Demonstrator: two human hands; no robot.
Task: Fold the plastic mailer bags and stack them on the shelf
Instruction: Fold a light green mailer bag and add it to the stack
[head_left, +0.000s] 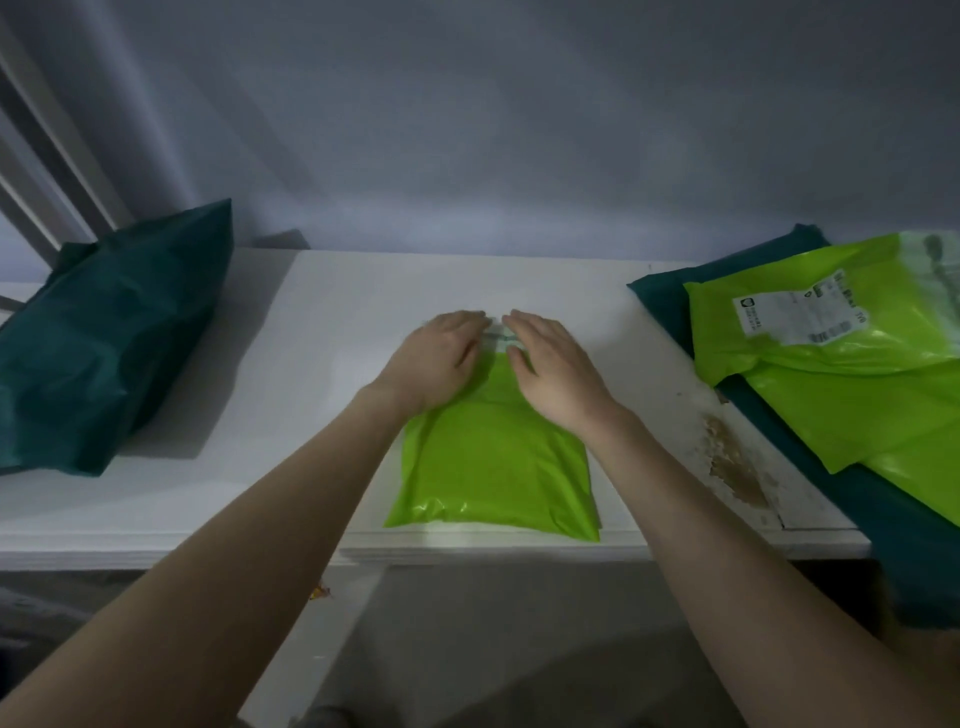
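Lime mailer bag (493, 467) sits dead centre on the white shelf (322, 312), near its front edge; your left hand (441, 358) and right hand (553, 369) lie flat with fingers straight, pressing its far end at 12 o'clock where the clear flap shows. Keep palms down and sweep outward toward 9 and 3 to push air out before you crease, or the slick plastic will likely spring back. Unfolded lime and green bags (831, 364) wait at 2 o'clock; dark green bag (104, 338) sits at 9.
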